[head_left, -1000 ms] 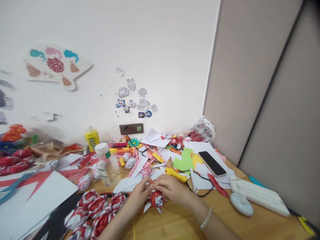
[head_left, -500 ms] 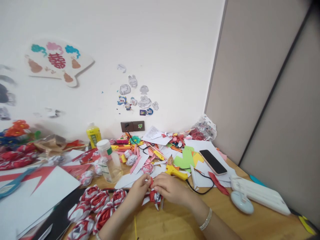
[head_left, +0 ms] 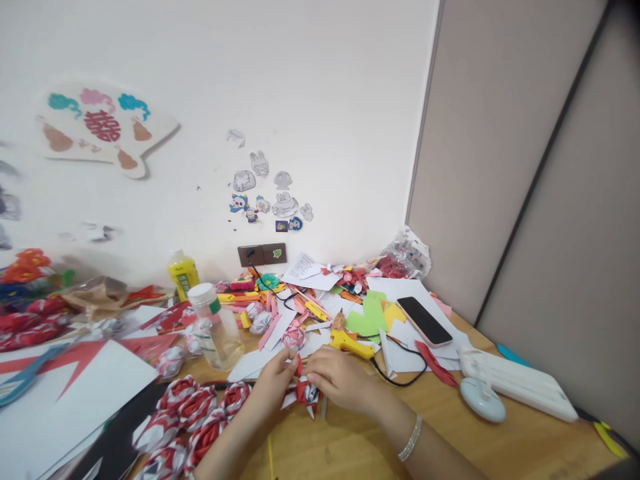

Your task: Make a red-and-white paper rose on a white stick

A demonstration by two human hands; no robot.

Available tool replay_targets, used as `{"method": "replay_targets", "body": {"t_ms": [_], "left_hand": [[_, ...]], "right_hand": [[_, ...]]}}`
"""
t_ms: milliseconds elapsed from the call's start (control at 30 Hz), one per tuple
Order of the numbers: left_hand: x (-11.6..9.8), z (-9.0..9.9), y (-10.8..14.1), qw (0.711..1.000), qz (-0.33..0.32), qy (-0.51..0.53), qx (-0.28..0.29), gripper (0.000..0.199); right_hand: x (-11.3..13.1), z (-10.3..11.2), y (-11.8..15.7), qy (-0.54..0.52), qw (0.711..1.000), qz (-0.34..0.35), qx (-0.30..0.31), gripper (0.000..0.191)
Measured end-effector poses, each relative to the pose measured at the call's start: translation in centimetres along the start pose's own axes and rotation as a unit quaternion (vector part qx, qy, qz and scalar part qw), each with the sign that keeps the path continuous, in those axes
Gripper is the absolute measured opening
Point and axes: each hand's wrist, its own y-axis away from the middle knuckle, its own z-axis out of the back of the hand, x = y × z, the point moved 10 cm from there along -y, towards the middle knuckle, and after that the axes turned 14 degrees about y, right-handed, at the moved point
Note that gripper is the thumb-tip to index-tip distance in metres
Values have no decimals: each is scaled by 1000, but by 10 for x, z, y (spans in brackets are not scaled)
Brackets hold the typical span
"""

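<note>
Both my hands meet over a red and white folded paper flower (head_left: 306, 392) low at the centre of the desk. My left hand (head_left: 276, 375) pinches its upper red part from the left, thumb and fingers pressed together. From the right, my right hand (head_left: 334, 375) curls its fingers over the same piece and hides part of it. Pointed paper ends stick out below the fingers. Left of my left wrist lie several finished-looking red and white paper roses (head_left: 199, 408). A yellow hot glue gun (head_left: 353, 344) rests just beyond my right hand, its cord curving right.
Behind my hands stand a clear plastic jar (head_left: 220, 337) and a yellow bottle (head_left: 183, 273). Paper scraps (head_left: 367, 320) cover the back. A phone (head_left: 425, 321) lies at right, near a white power strip (head_left: 523, 387) and a pale blue mouse-like object (head_left: 483, 400). Blue scissors (head_left: 25, 380) lie far left.
The view has shifted slightly, so the wall and desk items sit a little further left. Both hands keep their hold on the paper flower, which has turned slightly.
</note>
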Motion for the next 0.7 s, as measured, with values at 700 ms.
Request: {"method": "replay_targets", "body": {"t_ms": [700], "left_hand": [[-25, -24, 10, 999, -45, 14, 18, 53]], "right_hand": [[-84, -13, 13, -441, 843, -281, -128, 30]]}}
